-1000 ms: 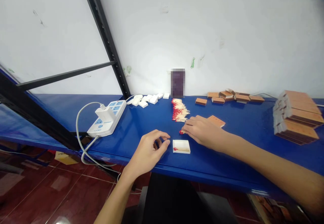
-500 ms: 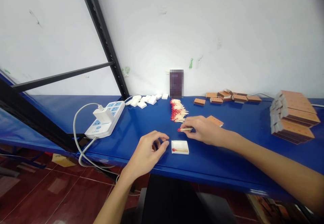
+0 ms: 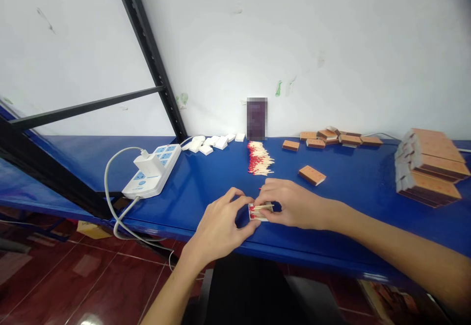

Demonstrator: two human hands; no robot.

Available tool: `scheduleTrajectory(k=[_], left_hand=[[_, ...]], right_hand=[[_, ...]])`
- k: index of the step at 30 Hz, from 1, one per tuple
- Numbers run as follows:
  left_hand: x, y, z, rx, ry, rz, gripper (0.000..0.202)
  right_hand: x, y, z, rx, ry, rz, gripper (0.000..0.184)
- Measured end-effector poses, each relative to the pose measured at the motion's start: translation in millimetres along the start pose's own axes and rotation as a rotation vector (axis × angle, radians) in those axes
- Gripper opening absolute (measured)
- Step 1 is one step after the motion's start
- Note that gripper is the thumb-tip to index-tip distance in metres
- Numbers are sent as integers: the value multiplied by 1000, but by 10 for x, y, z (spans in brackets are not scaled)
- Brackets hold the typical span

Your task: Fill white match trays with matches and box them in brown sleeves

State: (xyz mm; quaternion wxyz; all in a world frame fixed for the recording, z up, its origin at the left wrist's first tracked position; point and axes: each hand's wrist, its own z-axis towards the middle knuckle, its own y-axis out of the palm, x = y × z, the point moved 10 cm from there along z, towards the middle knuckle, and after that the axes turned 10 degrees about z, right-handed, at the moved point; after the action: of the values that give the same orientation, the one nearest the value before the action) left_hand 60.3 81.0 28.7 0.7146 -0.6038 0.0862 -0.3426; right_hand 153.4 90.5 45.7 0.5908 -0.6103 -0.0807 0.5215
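A small white matchbox tray (image 3: pixel 257 213) lies near the front edge of the blue shelf (image 3: pixel 349 197). My left hand (image 3: pixel 221 227) curls around its left side, fingertips touching the tray. Just to its right, my right hand (image 3: pixel 290 203) pinches a few red-tipped matches (image 3: pixel 262 207) and holds them over the tray. A row of loose red-tipped matches (image 3: pixel 259 158) lies farther back. One brown matchbox sleeve (image 3: pixel 312 175) rests just behind my right hand.
A white power strip (image 3: pixel 152 170) with a plugged adapter and cable sits at the left. Small white trays (image 3: pixel 211 143) lie near the wall. Brown matchboxes (image 3: pixel 338 138) are scattered at the back, a stack of packs (image 3: pixel 430 168) at the far right. A black frame post (image 3: pixel 154 65) slants up.
My right hand carried a few matches from near the loose row down to the white tray. My left hand closed in on the tray's left side.
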Motion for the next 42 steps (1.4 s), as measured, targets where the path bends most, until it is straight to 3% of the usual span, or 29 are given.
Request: scheduleTrajectory(k=[4, 8, 13, 19, 26, 30, 38, 42], left_hand=[[-7, -1, -4, 6, 5, 3, 25], [-19, -2, 6, 0, 0, -13, 26], [-57, -10, 7, -18, -32, -96, 22], [-118, -48, -2, 42, -66, -138, 27], [-259, -55, -11, 117, -156, -237, 38], [-238, -52, -2, 111, -126, -226, 26], [-143, -39, 1, 85, -9, -218, 16], [-123, -36, -2, 72, 7, -206, 23]], right_hand=[[5, -4, -1, -2, -13, -4, 13], [-1, -150, 0, 67, -32, -42, 16], [360, -362, -22, 120, 228, -226, 20], [683, -252, -65, -22, 373, -183, 18], [423, -208, -28, -24, 238, -10, 25], [247, -107, -5, -51, 133, 59, 22], [294, -76, 18, -3, 109, 133, 18], [290, -44, 31, 20, 120, 166, 17]])
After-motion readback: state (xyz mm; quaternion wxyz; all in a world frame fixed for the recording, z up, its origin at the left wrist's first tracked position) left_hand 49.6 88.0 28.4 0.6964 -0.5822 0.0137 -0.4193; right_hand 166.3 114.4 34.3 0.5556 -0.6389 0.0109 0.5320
